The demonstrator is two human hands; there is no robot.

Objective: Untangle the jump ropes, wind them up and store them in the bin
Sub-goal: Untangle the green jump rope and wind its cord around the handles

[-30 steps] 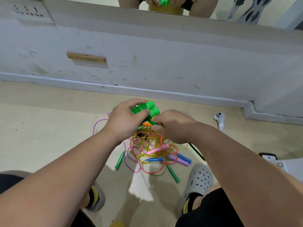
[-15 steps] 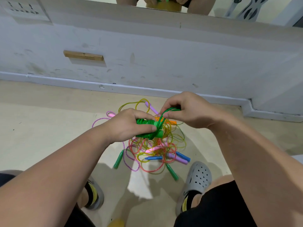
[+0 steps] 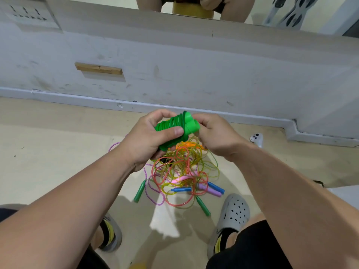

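Two hands (image 3: 144, 141) (image 3: 216, 135) grip one wound green rope (image 3: 172, 124) above one tangled pile (image 3: 184, 171).

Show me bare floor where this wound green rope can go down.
Widest: the floor left of the left hand, between baseboard and forearm. Smaller: right of the white controller, below the baseboard. Crowded: the rope tangle between the shoes.

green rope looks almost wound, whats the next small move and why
Probably snug and tuck the last turn with the right hand, the left hand gripping the coil. The green rope is already wrapped tightly round its handles, and the right hand pinches at the handle ends; securing it likely stops it unwinding over the tangled pile below.
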